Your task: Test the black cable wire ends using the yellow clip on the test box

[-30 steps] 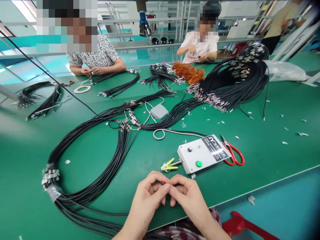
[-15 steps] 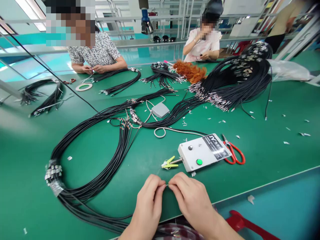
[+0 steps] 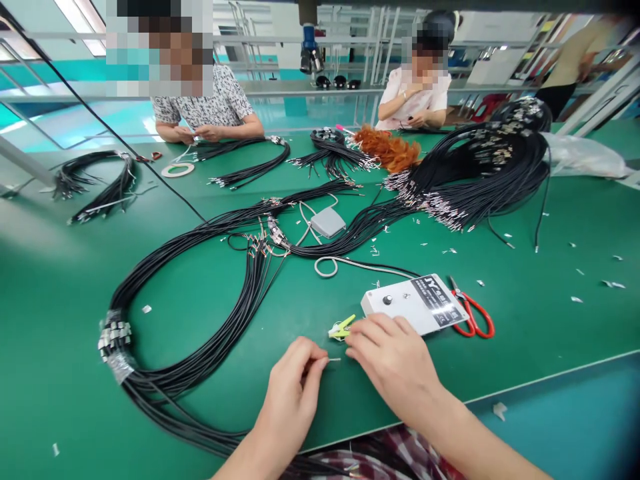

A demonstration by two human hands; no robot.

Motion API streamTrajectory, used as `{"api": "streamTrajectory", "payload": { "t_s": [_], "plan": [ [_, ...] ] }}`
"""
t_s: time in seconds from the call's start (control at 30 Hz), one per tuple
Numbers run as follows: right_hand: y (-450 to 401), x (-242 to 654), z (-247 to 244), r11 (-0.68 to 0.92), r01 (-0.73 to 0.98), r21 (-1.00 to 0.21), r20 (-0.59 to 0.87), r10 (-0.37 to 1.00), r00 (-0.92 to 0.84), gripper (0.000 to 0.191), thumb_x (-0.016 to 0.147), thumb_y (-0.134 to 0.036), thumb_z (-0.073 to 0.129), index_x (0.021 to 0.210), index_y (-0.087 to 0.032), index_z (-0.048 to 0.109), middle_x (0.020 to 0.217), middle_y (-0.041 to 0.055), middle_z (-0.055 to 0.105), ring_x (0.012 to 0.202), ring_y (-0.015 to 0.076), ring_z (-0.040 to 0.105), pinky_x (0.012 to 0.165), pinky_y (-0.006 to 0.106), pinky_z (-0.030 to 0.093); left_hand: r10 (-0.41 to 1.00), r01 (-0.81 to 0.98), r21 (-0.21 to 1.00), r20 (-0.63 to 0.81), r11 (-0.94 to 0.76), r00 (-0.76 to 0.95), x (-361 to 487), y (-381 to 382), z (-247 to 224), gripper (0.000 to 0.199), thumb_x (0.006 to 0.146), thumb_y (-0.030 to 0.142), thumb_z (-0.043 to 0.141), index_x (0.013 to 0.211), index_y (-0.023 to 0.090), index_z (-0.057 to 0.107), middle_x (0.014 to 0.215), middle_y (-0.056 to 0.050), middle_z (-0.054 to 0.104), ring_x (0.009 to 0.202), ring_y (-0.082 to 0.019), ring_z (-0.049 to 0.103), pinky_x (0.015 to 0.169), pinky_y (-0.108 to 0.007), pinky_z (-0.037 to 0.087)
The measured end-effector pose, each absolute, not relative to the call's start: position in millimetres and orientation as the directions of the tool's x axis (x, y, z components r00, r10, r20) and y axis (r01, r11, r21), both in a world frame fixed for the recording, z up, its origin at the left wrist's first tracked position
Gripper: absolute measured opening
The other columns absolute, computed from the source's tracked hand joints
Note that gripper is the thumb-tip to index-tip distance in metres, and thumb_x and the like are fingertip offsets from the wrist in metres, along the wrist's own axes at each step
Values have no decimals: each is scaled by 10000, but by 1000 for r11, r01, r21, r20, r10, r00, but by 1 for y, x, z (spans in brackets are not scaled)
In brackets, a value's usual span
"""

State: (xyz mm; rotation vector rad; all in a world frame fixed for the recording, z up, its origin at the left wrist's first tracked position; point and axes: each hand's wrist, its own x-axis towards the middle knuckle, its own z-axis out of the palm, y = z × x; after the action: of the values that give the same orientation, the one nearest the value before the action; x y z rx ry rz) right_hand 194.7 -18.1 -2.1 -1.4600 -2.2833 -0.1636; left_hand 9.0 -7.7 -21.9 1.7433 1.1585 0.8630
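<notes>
My left hand (image 3: 296,383) is closed in a pinch on a thin pale wire (image 3: 335,360), whose short end sticks out to the right of the fingertips. Just above and to the right, my right hand (image 3: 390,357) has its thumb and fingertips at the yellow-green clip (image 3: 342,329). The clip sits at the left end of a white control box (image 3: 415,303) with a black knob and a black label. My right hand covers the box's lower left part. Whether its fingers grip the clip or only touch it, I cannot tell.
Red-handled scissors (image 3: 475,315) lie right of the box. Bundled black cables (image 3: 170,260) curve across the left, and a large cable pile (image 3: 470,167) lies at the back right. A grey pedal-like block (image 3: 328,222) is mid-table. Two people sit across the table; another stands back right.
My right hand has left the wire and moved up and right to the clip, covering the box's green button. My left hand stays pinched. The view has shifted slightly.
</notes>
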Motion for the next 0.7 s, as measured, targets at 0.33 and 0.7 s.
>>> {"api": "streamTrajectory", "payload": {
  "t_s": [0.33,0.7],
  "plan": [
    [17,203,-9,436,899,-38,280,869,-409,178,798,-121,753,693,-205,635,698,-21,646,753,167,564,781,342,319,975,361,929,-4,-77,221,15,17,-24,188,895,259,525,717,207,560,690,5,567,622,-169,545,580,-249,427],
    [19,202,-10,434,901,4,271,867,-418,192,792,-105,731,673,-195,610,686,-9,627,771,177,554,814,357,311,972,412,908,-21,-80,234,24,23,-34,186,901,263,512,725,213,543,691,5,580,616,-173,558,586,-258,424]
  ]
}}
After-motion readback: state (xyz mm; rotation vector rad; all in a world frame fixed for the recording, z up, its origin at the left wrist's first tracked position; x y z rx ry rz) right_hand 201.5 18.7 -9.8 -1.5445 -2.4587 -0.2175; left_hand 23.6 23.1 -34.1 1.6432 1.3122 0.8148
